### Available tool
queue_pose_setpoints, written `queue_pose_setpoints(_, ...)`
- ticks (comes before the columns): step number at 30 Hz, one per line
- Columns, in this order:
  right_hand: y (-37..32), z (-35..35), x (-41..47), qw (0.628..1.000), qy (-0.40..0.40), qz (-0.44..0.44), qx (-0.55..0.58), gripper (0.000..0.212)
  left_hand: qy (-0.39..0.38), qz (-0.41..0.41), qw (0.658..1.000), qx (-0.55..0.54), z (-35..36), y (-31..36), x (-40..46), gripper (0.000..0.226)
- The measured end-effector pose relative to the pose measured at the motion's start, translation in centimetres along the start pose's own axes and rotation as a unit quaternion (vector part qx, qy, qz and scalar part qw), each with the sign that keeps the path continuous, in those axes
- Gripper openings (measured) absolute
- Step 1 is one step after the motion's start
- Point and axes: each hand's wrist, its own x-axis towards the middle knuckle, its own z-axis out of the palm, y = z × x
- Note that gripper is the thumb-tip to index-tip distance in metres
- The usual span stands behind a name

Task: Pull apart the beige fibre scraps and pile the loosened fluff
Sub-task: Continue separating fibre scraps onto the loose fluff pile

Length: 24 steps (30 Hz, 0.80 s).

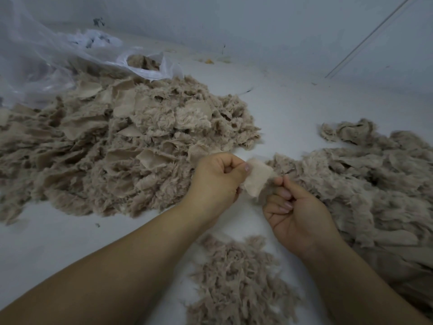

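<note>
Both hands pinch one beige scrap (pixel 256 178) above the white floor (pixel 70 231), my left hand (pixel 218 181) on its backing, my right hand (pixel 297 212) on its pile; next, I judge, tug fibres free onto the near fluff pile (pixel 236 282).

Beige fabric scrap (pixel 256 178): small, roughly rectangular, smooth woven backing up, frayed fluffy edge at lower right; was held above white floor (pixel 293 109), pinched between left hand (pixel 216 181) and right hand (pixel 296 212).
Large scrap heap (pixel 112 146): mixed flat backing pieces and fuzzy pile, spread over floor's left side, far end touching plastic bag.
Second heap (pixel 375 184): matted, at right edge.
Loosened fluff pile (pixel 236 282): wispy shreds, near bottom edge, between forearms.
</note>
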Motion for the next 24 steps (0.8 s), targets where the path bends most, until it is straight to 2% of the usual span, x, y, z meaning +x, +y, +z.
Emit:
queue_pose_setpoints(2, 0.0, -0.1, 0.0, 1.0, 0.01, 0.001, -0.011, 0.025, 0.051, 0.07, 0.986, 0.145, -1.2, 0.1, 0.7, 0.016)
queue_pose_setpoints(3, 0.1, -0.1, 0.0, 1.0, 0.015, 0.005, -0.011, 0.029, 0.072, 0.111, 0.955, 0.264, -1.9, 0.2, 1.0, 0.013)
queue_pose_setpoints(4, 0.1, -0.1, -0.1, 1.0, 0.016, 0.01, -0.009, 0.03, 0.072, 0.141, 0.901, 0.404, -2.7, 0.4, 1.3, 0.009)
queue_pose_setpoints(5, 0.1, -0.1, -0.1, 1.0, 0.017, 0.013, -0.005, 0.029, 0.052, 0.148, 0.832, 0.532, -3.2, 0.8, 1.3, 0.003)
queue_pose_setpoints(6, 0.1, 0.0, -0.1, 1.0, 0.017, 0.015, -0.001, 0.028, 0.037, 0.142, 0.77, 0.621, -3.4, 1.2, 1.4, 0.006)
queue_pose_setpoints(7, 0.1, 0.0, -0.1, 1.0, 0.019, 0.015, 0.005, 0.026, 0.023, 0.132, 0.727, 0.673, -3.5, 1.5, 1.4, 0.011)
queue_pose_setpoints(8, 0.1, 0.0, -0.1, 1.0, 0.022, 0.012, 0.009, 0.024, 0.014, 0.126, 0.704, 0.699, -3.5, 1.8, 1.3, 0.012)
queue_pose_setpoints(10, 0.1, 0.0, -0.1, 1.0, 0.028, 0.004, 0.013, 0.021, 0.017, 0.141, 0.679, 0.72, -3.0, 2.3, 0.9, 0.009)
queue_pose_setpoints(12, 0.2, -0.1, -0.2, 0.999, 0.03, -0.004, 0.01, 0.019, 0.027, 0.195, 0.674, 0.712, -2.1, 2.5, 0.4, 0.006)
queue_pose_setpoints(13, 0.2, 0.0, -0.1, 1.0, 0.029, -0.007, 0.008, 0.017, 0.029, 0.225, 0.684, 0.693, -1.6, 2.5, 0.1, 0.006)
queue_pose_setpoints(15, 0.2, -0.1, -0.2, 1.0, 0.027, -0.014, 0.0, 0.015, -0.01, 0.247, 0.735, 0.632, 0.1, 2.2, -0.1, 0.008)
queue_pose_setpoints(17, 0.2, -0.1, -0.1, 0.999, 0.023, -0.026, -0.014, 0.015, -0.076, 0.211, 0.799, 0.557, 1.9, 1.5, 0.4, 0.021)
queue_pose_setpoints(19, 0.1, 0.0, -0.1, 0.999, 0.016, -0.035, -0.025, 0.018, -0.128, 0.178, 0.844, 0.49, 3.3, 1.3, 2.0, 0.035)
queue_pose_setpoints(22, 0.1, 0.3, -0.1, 0.999, 0.005, -0.034, -0.02, 0.023, -0.179, 0.159, 0.864, 0.442, 4.7, 1.0, 4.8, 0.06)
queue_pose_setpoints(24, 0.1, 0.5, -0.2, 0.999, 0.012, -0.032, -0.012, 0.026, -0.2, 0.129, 0.884, 0.401, 5.4, 0.6, 5.9, 0.059)
